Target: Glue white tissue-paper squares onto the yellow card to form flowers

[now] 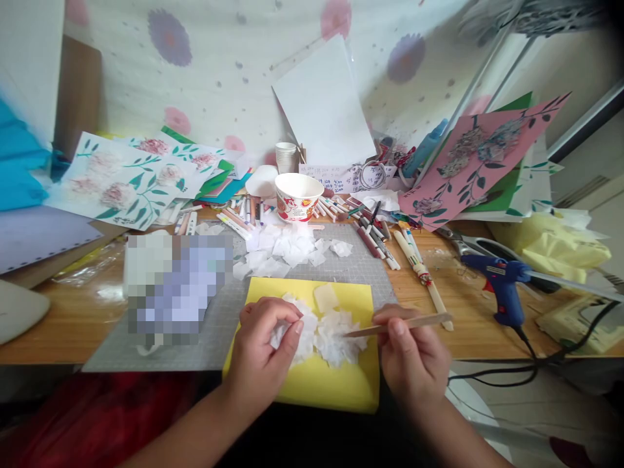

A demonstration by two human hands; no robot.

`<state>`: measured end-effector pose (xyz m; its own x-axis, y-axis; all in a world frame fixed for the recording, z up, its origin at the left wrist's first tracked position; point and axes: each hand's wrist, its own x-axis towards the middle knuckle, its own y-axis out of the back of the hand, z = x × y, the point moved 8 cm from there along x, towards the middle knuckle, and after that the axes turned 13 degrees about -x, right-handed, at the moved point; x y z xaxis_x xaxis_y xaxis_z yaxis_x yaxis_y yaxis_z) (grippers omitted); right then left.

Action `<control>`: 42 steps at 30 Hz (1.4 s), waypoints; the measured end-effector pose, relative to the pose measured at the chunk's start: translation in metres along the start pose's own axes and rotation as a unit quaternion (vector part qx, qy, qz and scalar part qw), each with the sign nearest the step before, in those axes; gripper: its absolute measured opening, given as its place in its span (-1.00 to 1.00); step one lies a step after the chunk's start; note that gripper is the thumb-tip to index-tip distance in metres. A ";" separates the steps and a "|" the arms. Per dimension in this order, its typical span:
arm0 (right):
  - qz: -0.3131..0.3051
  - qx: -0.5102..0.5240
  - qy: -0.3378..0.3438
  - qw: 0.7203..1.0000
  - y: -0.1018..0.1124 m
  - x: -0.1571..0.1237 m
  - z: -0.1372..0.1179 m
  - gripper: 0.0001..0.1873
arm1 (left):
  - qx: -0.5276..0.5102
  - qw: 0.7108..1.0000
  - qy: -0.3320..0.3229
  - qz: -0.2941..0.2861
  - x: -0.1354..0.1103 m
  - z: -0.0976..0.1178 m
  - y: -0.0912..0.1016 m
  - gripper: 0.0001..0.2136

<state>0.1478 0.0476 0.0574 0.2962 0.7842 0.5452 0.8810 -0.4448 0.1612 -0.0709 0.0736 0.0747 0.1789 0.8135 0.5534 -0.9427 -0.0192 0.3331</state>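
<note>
A yellow card lies at the table's near edge with a cluster of crumpled white tissue pieces stuck on it. My left hand is curled, its fingers pinching a white tissue piece at the cluster's left side. My right hand grips a thin wooden stick, whose tip points left into the tissue cluster. A pile of loose white tissue squares lies just beyond the card on a grey cutting mat.
A paper bowl stands behind the tissue pile among several marker pens. A blue glue gun with its cable lies at right. Flower artwork sheets lean at left, a pink one at right. Scissors lie near the gun.
</note>
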 end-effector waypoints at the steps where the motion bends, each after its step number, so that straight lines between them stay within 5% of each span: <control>1: 0.029 0.036 -0.035 0.998 0.004 -0.001 0.006 -0.79 | -0.007 1.000 0.003 0.004 0.000 -0.001 0.001 -0.89; 4: 0.076 0.104 -0.065 0.990 0.010 0.001 0.010 -0.77 | -0.015 1.000 0.008 0.010 -0.001 -0.004 0.002 -0.90; 9: 0.056 0.074 -0.036 0.995 0.012 0.002 0.007 -0.80 | -0.008 0.999 0.025 0.019 -0.003 -0.009 0.005 -0.91; 18: -0.150 -0.072 0.158 0.973 0.000 -0.008 -0.026 -0.76 | 0.010 1.000 0.005 0.006 0.002 -0.001 0.005 -0.90; 21: -0.126 -0.049 0.140 0.981 0.005 -0.010 -0.021 -0.74 | 0.016 1.000 -0.005 -0.004 0.005 0.002 0.004 -0.89; 25: 0.014 0.025 0.001 1.000 0.022 -0.010 0.008 -0.81 | 0.038 0.999 -0.011 -0.001 0.011 0.002 0.009 -0.89; 28: 0.048 0.047 -0.066 0.996 0.025 -0.009 0.023 -0.84 | 0.054 0.999 -0.003 0.006 0.014 0.001 0.014 -0.91; 32: 0.046 0.020 -0.018 0.999 0.037 0.004 0.015 -0.81 | 0.084 0.996 -0.008 0.004 0.017 0.002 0.017 -0.93; 34: 0.023 0.007 0.037 0.999 0.041 0.013 0.003 -0.80 | 0.112 0.994 -0.016 0.002 0.019 0.001 0.019 -0.94; 37: -0.096 -0.051 0.096 0.990 0.030 0.024 -0.014 -0.79 | 0.145 0.989 0.003 0.005 0.022 -0.005 0.023 -0.96; 40: -0.206 -0.124 0.087 0.967 0.013 0.030 -0.016 -0.81 | 0.160 0.987 0.018 0.004 0.026 -0.005 0.022 -0.96; 42: -0.188 -0.108 0.060 0.974 0.014 0.034 -0.014 -0.75 | 0.157 0.988 -0.006 -0.009 0.029 0.003 0.016 -0.97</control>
<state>0.1649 0.0621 0.0903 -0.0890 0.8584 0.5052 0.8174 -0.2269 0.5295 -0.0800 0.0947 0.0981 0.1990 0.8085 0.5538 -0.8063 -0.1862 0.5614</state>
